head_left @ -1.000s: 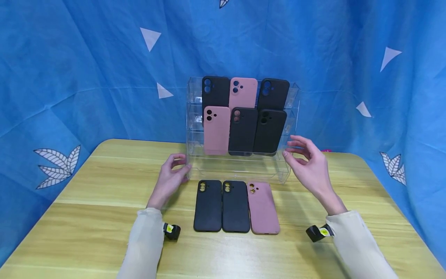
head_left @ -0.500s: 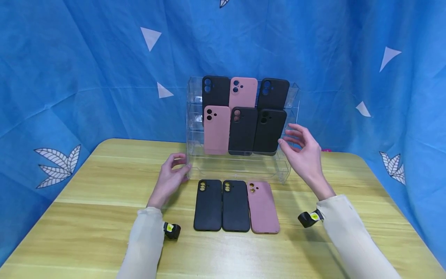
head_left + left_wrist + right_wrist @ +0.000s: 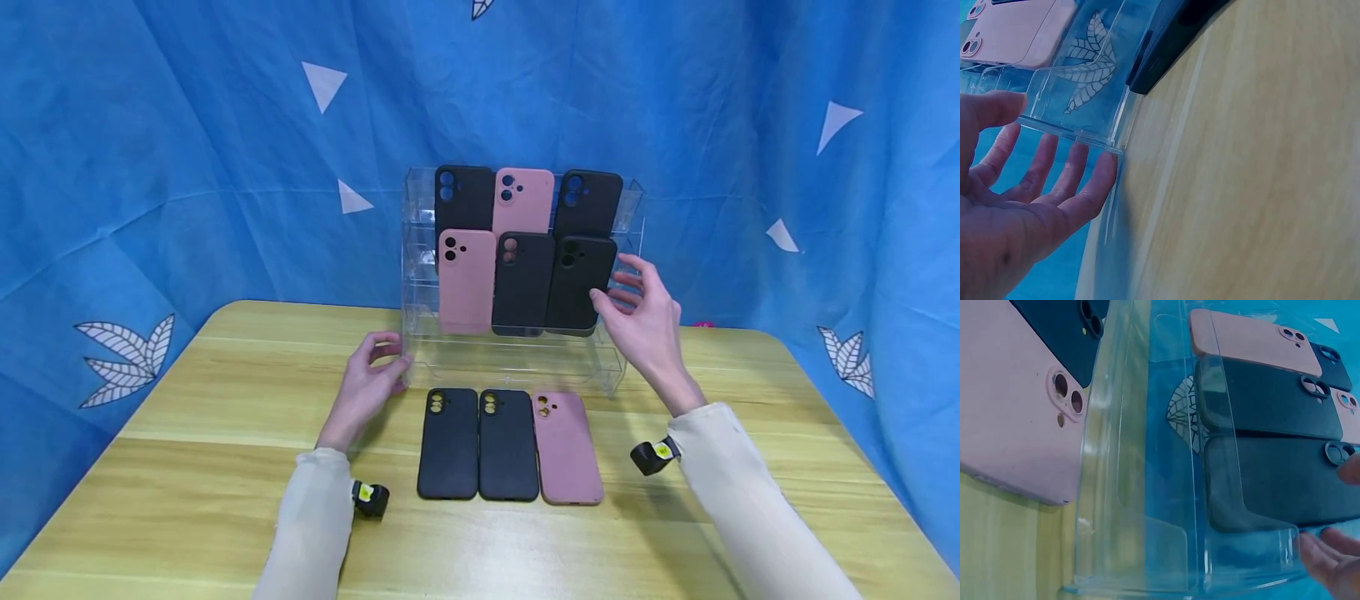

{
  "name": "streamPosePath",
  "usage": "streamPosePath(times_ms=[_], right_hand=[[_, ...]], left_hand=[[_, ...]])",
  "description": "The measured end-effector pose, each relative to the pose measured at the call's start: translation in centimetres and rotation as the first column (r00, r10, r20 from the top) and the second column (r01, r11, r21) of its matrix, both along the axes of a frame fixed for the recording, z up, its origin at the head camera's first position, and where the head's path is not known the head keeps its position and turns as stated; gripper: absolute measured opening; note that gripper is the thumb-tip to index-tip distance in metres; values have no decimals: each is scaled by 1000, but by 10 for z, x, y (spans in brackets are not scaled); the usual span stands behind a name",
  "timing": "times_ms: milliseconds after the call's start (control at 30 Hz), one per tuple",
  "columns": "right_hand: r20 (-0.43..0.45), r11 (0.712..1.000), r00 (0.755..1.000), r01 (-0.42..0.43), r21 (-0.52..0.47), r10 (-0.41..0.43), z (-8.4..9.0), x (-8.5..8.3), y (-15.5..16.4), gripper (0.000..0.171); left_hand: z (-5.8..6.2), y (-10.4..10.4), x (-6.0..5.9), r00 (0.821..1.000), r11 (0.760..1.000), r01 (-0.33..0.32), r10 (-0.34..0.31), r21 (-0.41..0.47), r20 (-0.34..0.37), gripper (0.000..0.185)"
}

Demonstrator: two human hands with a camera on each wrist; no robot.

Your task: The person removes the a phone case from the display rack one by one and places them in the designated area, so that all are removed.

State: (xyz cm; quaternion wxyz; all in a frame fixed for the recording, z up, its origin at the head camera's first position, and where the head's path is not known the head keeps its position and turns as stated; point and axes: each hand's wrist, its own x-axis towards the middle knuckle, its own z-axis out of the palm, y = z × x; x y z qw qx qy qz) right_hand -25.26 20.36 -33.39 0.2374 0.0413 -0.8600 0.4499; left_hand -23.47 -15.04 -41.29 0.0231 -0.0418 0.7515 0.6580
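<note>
Your right hand (image 3: 643, 321) is up at the black case (image 3: 580, 283) on the right end of the clear rack's (image 3: 517, 367) middle row, fingers loosely spread, thumb tip right at its edge; can't tell if it's touching. The case is matte black, standing upright. Your left hand (image 3: 367, 385) rests against the rack's lower left corner, fingers relaxed. Three cases lie flat in front, with bare table (image 3: 187, 467) on both sides.
</note>
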Motion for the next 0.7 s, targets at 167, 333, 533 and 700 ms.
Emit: streamPosePath(times_ms=[167, 333, 533, 700], right_hand=[[9, 999, 999, 33, 24, -34, 3, -3, -7, 64], [-26, 996, 997, 74, 40, -73, 2, -8, -11, 59], [-102, 992, 988, 119, 47, -114, -2, -13, -12, 50], [-151, 990, 980, 135, 37, -128, -4, -15, -12, 46]], left_hand=[[0, 0, 0, 1000, 1000, 1, -1, 0, -5, 41], [0, 0, 1, 1000, 1000, 4, -4, -1, -5, 41], [0, 0, 2, 1000, 1000, 6, -6, -4, -2, 41], [0, 0, 1, 1000, 1000, 9, -9, 2, -1, 41]])
